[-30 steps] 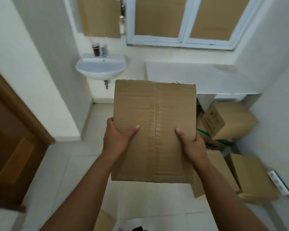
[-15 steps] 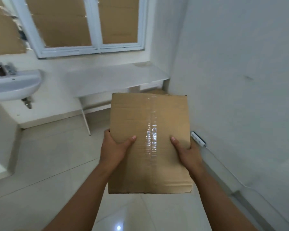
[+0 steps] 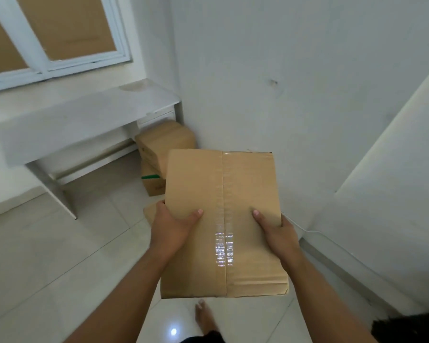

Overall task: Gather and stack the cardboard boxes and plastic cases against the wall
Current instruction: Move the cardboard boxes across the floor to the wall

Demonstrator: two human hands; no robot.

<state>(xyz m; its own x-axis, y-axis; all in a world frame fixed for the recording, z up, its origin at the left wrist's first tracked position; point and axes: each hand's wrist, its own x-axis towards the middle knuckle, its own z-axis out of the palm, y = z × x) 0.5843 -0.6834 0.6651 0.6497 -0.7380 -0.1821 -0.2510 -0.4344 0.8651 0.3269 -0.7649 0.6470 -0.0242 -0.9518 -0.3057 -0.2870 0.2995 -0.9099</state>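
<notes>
Stacked boxes [image 3: 164,147] newly in view beyond carried box [image 3: 222,219], both hands' grip unchanged.

Both hands, left hand [image 3: 170,227] & right hand [image 3: 279,233], grip taped cardboard box [image 3: 223,219] over tiled floor [image 3: 67,256], w/ stacked boxes [image 3: 159,154] by corner desk [image 3: 84,117].

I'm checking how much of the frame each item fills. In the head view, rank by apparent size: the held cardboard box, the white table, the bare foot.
1. white table
2. held cardboard box, enlarged by nearness, so nearly level
3. bare foot
</notes>
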